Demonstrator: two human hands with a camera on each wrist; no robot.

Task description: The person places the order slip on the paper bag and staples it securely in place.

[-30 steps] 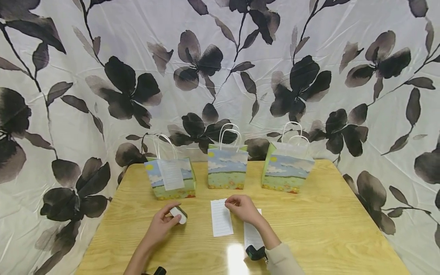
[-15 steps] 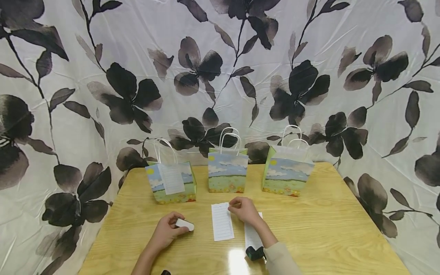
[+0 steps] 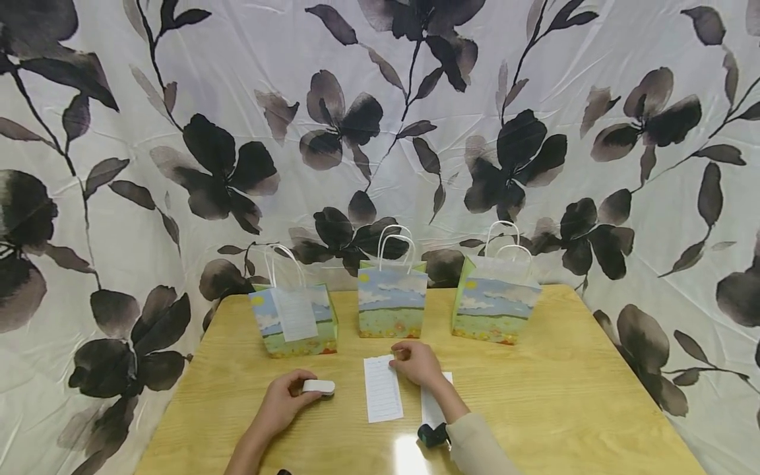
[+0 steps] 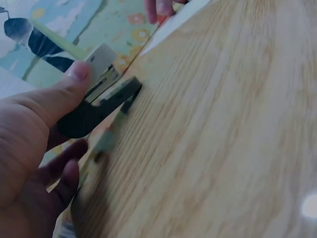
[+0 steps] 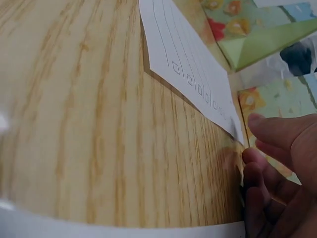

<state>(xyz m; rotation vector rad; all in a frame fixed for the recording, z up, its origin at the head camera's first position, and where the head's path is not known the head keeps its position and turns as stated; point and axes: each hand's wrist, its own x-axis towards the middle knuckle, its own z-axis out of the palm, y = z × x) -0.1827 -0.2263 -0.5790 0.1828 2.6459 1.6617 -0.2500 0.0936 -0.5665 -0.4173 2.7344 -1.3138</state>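
My left hand [image 3: 284, 401] holds a small stapler [image 3: 318, 387] between thumb and fingers, above the wood to the left of a lined paper slip. The left wrist view shows the white top and dark base of the stapler [image 4: 101, 96]. At the upper right corner of the lined paper slip [image 3: 382, 390] is my right hand [image 3: 418, 363]. Its thumb and forefinger stand slightly apart beside that corner in the right wrist view, where the paper slip [image 5: 188, 64] shows a row of small printed boxes. A second paper slip [image 3: 433, 409] lies partly under my right forearm.
Three gift bags with white handles stand along the back of the wooden table [image 3: 546, 396]: a left bag [image 3: 323, 323] with a lined sheet [image 3: 297, 315] on its front, a middle bag [image 3: 392, 310] and a right bag [image 3: 495, 307]. A floral cloth [image 3: 451, 152] hangs behind.
My left hand has moved to the right and turned the stapler until it lies level. My right hand stays by the slip's corner, its thumb and forefinger now a little further apart.
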